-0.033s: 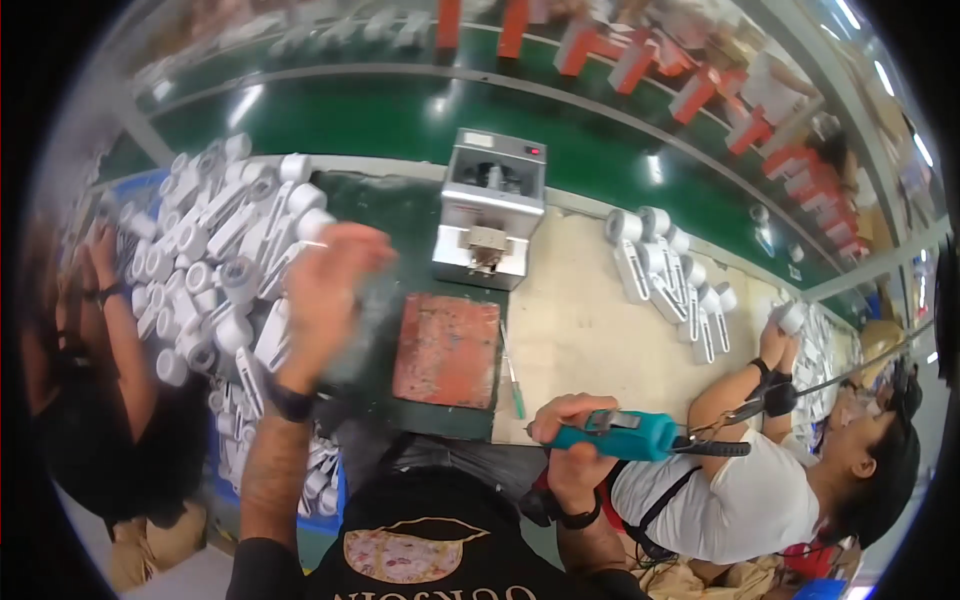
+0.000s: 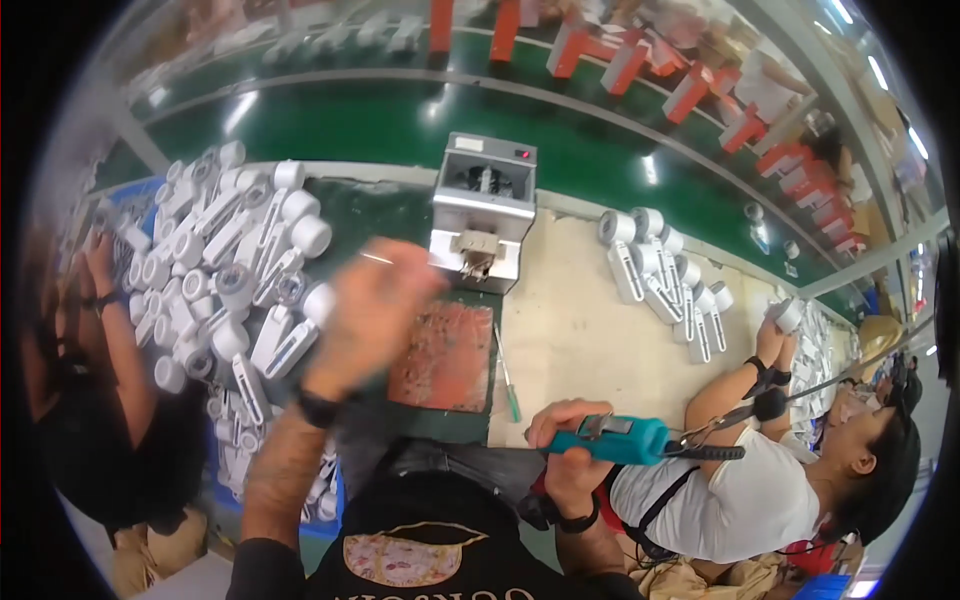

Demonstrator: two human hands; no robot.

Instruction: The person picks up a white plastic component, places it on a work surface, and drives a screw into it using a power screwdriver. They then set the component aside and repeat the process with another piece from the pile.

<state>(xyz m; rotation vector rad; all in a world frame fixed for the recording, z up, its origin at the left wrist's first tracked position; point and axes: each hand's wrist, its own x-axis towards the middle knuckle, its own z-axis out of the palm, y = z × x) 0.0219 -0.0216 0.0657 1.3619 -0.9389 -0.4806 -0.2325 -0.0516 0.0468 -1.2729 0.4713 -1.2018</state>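
Note:
My left hand (image 2: 382,305) is smeared by motion and hovers over the bench just left of the grey screw feeder (image 2: 484,215). Its fingers point at the feeder's front, and whether they hold anything cannot be made out. Beneath that hand lies a worn red pad (image 2: 440,365). My right hand (image 2: 570,450) is wrapped round a teal electric screwdriver (image 2: 620,441), held level near the bench's front edge, its cord end pointing right. A small green-handled screwdriver (image 2: 512,398) lies beside the pad.
Left of me is a large heap of white handheld-fan parts (image 2: 205,265), over a blue crate (image 2: 343,490). Another group of these white parts (image 2: 665,275) sits on the right of the bench. A co-worker (image 2: 735,480) sits close at my right, another person (image 2: 110,430) at my left.
My left hand has moved right, from beside the white heap toward the screw feeder. My right hand keeps its grip on the electric screwdriver in nearly the same place.

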